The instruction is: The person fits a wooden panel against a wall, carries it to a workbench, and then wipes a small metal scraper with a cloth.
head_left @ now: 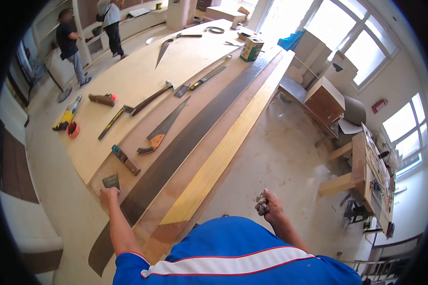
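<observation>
My left hand (109,192) is closed on a flat, square-ended, grey-green scraper (111,181), held over the table's near left corner. Just beyond it lies a wooden hand plane (126,160) with a teal part. My right hand (273,209) grips a crumpled, stained rag (261,204) above the floor, to the right of the table. Between my arms runs a long dark strip (176,159), its near end curling past the table edge. Beside it lies a long yellow wooden strip (223,159), browner at its near end. An orange-handled handsaw (161,132) rests left of the dark strip.
Further up the table (138,76) lie a hammer (152,97), a square (113,121), a yellow drill (69,114) and an orange tape roll (72,129). A can (251,49) stands at the far end. Two people stand far left. A workbench (361,171) is at right.
</observation>
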A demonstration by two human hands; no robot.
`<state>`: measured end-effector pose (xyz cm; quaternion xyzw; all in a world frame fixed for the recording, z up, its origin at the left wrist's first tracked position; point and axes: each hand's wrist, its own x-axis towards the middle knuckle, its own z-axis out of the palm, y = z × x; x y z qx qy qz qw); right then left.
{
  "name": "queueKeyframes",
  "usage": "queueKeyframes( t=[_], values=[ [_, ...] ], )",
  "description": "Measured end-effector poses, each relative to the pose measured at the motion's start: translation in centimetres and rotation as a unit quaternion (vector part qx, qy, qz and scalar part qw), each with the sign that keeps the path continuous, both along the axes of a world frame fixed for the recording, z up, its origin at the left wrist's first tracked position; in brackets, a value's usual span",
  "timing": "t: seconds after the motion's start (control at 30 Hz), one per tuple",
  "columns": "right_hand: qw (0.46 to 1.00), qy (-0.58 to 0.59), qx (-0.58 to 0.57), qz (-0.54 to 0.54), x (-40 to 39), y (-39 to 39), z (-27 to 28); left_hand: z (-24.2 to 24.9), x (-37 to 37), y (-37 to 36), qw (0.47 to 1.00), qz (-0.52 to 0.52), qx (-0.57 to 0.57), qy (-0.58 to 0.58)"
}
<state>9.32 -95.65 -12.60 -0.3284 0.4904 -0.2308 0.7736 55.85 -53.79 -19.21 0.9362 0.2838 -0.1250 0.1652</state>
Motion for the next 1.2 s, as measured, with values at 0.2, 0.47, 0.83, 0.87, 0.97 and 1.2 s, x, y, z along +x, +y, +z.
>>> queueKeyframes(
  t=[0.2,0.47,0.83,0.87,0.97,1.2],
  values=[
    [1.0,-0.008,0.022,-0.005,-1.6,0.5,-1.0,3.0,-2.7,-2.2,0.999,-0.016,0.021,-0.023],
    [0.999,0.012,0.027,0.02,-3.9,0.2,-3.0,1.0,-1.5,-1.0,1.0,-0.013,-0.007,0.003],
    [0.997,0.037,0.045,0.057,-8.0,-1.0,-7.0,-1.5,0.6,1.4,0.997,-0.046,0.041,0.053],
    [0.997,0.049,0.029,0.055,-8.4,-1.4,-7.9,-2.4,1.3,2.0,0.997,-0.032,0.041,0.061],
    [0.981,0.107,-0.061,0.148,-9.5,-3.1,-9.1,1.0,-0.4,1.6,0.999,0.001,0.021,0.026],
    [0.981,0.097,-0.019,0.165,-7.4,-2.4,-6.9,0.8,-0.2,2.4,1.0,-0.022,-0.008,0.017]
  ],
)
